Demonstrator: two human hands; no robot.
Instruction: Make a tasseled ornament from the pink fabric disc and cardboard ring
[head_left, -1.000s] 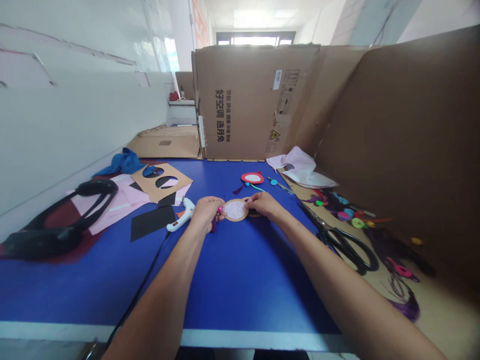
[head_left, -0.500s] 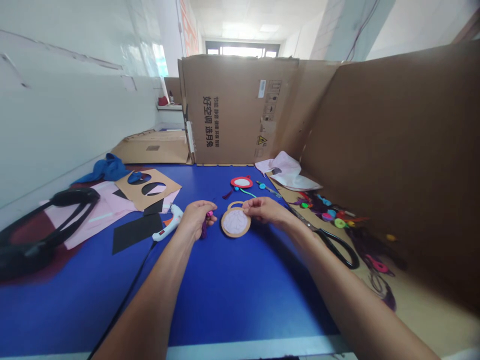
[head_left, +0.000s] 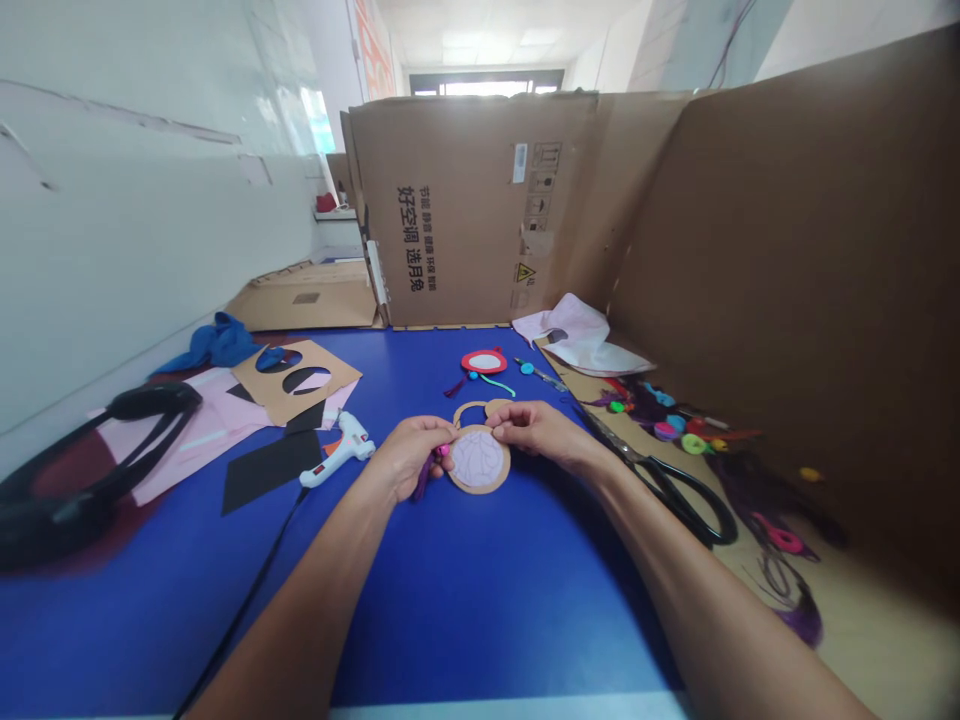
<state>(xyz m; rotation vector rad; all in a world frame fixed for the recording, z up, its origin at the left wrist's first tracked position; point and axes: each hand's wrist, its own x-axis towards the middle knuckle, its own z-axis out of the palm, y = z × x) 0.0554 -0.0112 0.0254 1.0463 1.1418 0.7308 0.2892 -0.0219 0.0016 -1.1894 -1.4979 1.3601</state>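
My right hand (head_left: 541, 432) pinches the upper right rim of a round cardboard disc (head_left: 478, 462) faced with crinkled pale lilac material. Purple threads of a tassel (head_left: 422, 482) hang from my left hand (head_left: 411, 450), with a bright pink bead (head_left: 444, 451) at its fingertips. The left thumb and fingers are closed at the disc's left edge; whether they also grip the rim I cannot tell. Just behind the disc lie a thin cardboard ring (head_left: 460, 412) and another tan cardboard piece (head_left: 496, 407), partly covered by the right fingers.
Left of my hands are a white glue gun (head_left: 345, 448) with its cord, black sheets (head_left: 264, 467) and holed cardboard (head_left: 330, 372). Farther back lies a red-rimmed oval ornament (head_left: 484, 361). Large scissors (head_left: 660, 475) and beads flank my right arm. Tall cardboard (head_left: 465, 220) stands behind.
My left hand has moved right, bringing the tassel and pink bead from beside the disc up against its left edge. The disc has shifted slightly, and more of the ring behind it shows.
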